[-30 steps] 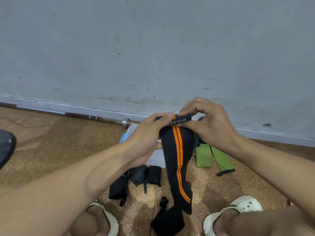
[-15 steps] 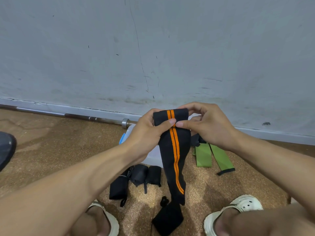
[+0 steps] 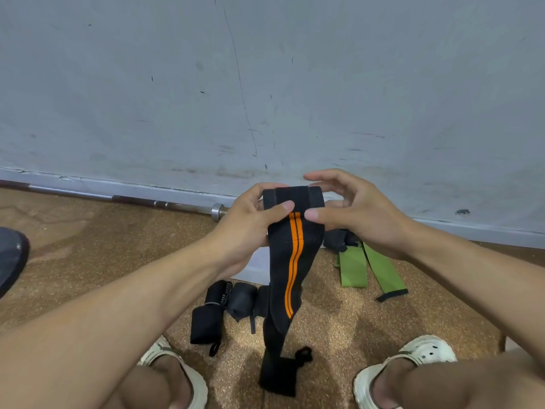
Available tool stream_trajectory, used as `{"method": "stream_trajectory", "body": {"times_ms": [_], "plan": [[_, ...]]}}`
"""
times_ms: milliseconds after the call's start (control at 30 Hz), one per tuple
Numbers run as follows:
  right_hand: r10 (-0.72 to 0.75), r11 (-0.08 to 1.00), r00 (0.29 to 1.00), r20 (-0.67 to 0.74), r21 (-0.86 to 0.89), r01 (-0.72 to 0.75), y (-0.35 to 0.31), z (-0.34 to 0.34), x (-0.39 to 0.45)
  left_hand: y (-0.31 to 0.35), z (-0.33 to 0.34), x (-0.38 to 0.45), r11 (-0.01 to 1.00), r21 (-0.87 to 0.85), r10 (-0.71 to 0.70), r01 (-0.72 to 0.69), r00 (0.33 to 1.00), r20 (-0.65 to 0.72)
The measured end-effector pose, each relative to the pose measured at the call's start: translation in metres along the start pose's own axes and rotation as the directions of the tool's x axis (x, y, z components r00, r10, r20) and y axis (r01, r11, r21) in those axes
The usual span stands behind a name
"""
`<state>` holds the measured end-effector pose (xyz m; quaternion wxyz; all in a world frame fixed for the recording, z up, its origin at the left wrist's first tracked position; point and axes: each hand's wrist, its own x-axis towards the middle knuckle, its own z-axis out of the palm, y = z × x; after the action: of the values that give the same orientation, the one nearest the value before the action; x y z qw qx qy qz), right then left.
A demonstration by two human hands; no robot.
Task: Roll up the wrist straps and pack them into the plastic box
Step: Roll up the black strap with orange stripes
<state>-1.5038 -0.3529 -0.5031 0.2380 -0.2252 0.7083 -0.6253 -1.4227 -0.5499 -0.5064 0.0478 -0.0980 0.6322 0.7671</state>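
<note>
Both hands, left (image 3: 250, 222) and right (image 3: 351, 214), pinch the soft, limp strap's (image 3: 292, 255) rolled top; grip there

Both forearms come in bare from the lower corners of the frame, with no sleeves, watch or rings showing on the left hand (image 3: 250, 222) or the right hand (image 3: 354, 214). Along the bottom edge the feet wear off-white clog sandals, the left sandal (image 3: 177, 376) and the right sandal (image 3: 413, 367), whose top has round holes.
</note>
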Motion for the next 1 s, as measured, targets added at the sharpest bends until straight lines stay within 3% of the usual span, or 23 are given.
{"method": "stream_trajectory", "body": {"times_ms": [200,300,400,600,733,900,1000], "plan": [[0.143,0.989,0.98,0.135,0.019,-0.147,0.006,0.001,0.001,-0.003,0.001,-0.003,0.996,0.074,0.039,-0.041,0.999,0.029],[0.013,0.998,1.0,0.022,-0.067,-0.011,0.006,0.004,0.001,-0.004,0.0,-0.003,1.0,0.019,0.026,-0.025,0.999,-0.048],[-0.107,0.992,0.992,-0.062,-0.075,0.102,0.008,0.006,0.002,-0.004,0.002,-0.003,0.999,-0.007,-0.045,0.045,0.999,0.026],[-0.285,0.949,0.955,-0.078,-0.165,0.269,0.012,0.011,0.002,0.001,0.0,0.0,0.986,0.135,-0.108,0.101,0.993,0.05],[-0.412,0.879,0.908,-0.075,-0.296,0.374,0.013,0.01,0.002,0.002,-0.003,0.0,0.988,0.097,-0.127,0.12,0.989,0.074],[-0.329,0.907,0.944,-0.021,-0.286,0.309,0.007,0.007,0.003,0.003,-0.009,0.001,0.996,0.045,-0.085,0.082,0.994,0.067],[-0.147,0.971,0.989,0.024,-0.187,0.149,-0.003,0.003,0.001,0.005,-0.013,0.002,0.999,0.042,-0.032,0.028,0.996,0.084]]}}
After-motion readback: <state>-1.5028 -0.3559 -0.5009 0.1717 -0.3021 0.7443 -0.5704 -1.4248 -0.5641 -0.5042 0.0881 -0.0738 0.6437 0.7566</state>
